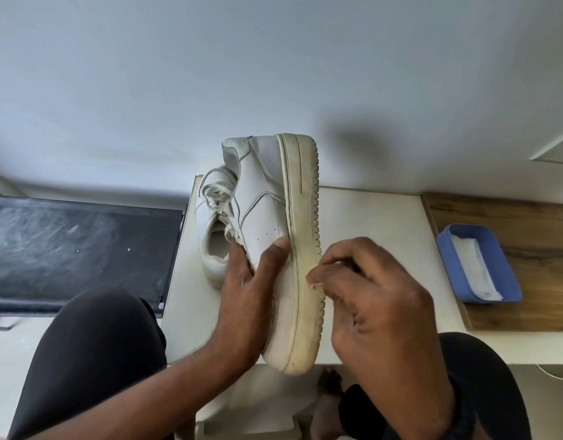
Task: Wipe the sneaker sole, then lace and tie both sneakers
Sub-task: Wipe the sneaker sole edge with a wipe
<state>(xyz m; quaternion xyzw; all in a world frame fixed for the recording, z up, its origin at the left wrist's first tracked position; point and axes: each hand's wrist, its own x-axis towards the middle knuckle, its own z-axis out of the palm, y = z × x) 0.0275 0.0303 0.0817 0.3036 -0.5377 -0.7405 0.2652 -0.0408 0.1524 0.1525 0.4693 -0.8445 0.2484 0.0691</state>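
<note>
Nearest the camera: two knees in dark trousers [92,360], with a small white table [369,217] set between them.

Left hand [242,290] grips a white sneaker [267,198]. The thumb lies on the side panel and the fingers wrap round toward the opening. The shoe is tipped on its side, toe toward the person and heel away, so the yellowed sole edge [305,217] faces right, likely to present the dirty rubber to the working hand.

Right hand [369,300] is curled, its fingertips bunched against the sole edge about midway along. Whether a wipe sits between the fingers cannot be told; only a pale sliver shows at the tips. Judged to be the wiping step, with the grime along the rim not yet gone.

Just behind and left, a second sneaker [213,217] stands on the table, its laces [218,198] loose across the tongue, so lacing and tying are judged yet to come.

To the right, on a wooden surface [528,217], a blue tray [508,274] holds folded white wipes [470,265], within reach of the right hand.

To the left is a black panel [67,242]. Beyond it all is a plain pale wall [273,58].
</note>
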